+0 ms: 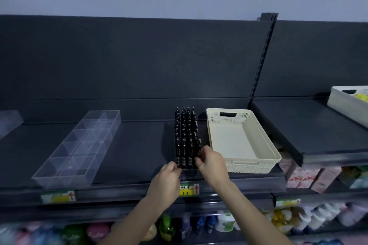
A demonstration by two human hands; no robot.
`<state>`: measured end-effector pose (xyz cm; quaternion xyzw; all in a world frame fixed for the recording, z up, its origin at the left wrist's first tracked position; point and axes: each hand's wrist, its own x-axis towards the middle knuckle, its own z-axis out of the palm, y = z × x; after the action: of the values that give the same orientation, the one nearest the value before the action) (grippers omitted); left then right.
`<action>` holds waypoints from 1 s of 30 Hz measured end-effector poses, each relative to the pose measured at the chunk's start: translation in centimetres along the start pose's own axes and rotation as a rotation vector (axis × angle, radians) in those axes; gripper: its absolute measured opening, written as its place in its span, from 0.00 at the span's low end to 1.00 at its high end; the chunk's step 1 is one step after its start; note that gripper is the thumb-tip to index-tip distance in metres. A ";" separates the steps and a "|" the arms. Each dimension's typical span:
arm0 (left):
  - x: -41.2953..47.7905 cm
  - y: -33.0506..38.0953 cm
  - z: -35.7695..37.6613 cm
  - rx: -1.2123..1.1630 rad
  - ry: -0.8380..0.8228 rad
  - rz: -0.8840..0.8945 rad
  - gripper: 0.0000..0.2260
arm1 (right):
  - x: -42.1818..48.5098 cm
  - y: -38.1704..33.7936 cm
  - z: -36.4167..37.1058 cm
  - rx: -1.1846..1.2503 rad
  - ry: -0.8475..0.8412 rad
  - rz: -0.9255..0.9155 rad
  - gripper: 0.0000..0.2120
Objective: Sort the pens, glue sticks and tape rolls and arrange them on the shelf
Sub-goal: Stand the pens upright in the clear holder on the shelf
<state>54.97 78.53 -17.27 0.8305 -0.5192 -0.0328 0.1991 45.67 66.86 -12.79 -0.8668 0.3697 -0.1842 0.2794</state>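
Note:
Several black pens (186,135) stand upright in rows inside a clear holder (189,173) on the dark shelf (139,155). My left hand (167,180) rests at the holder's front left corner, fingers curled against it. My right hand (212,163) pinches the front right pen (198,150) in the row. To the right of the pens sits a cream basket (258,162) with nothing in it. On the left lies a clear divided tray (79,151), its compartments bare. No glue sticks or tape rolls show on this shelf.
A white bin (346,103) with yellow items sits on the higher shelf at far right. A slotted upright post (262,55) divides the shelf bays. Yellow price tags (189,189) line the shelf edge. Lower shelves hold colourful packaged goods (225,222).

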 end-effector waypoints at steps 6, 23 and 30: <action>-0.2 0.4 0.2 -0.029 0.039 -0.021 0.16 | 0.3 -0.1 -0.2 -0.053 -0.030 -0.140 0.05; 0.1 -0.1 0.2 -0.038 0.048 0.002 0.16 | 4.9 -2.4 -5.9 0.209 0.002 -0.225 0.06; 0.2 -0.2 0.1 -0.031 0.043 0.002 0.17 | 5.8 -2.2 -5.1 0.108 -0.159 -0.227 0.04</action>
<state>55.21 78.42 -17.41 0.8274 -0.5149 -0.0230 0.2230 47.97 62.03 -6.86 -0.8986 0.2356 -0.1649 0.3313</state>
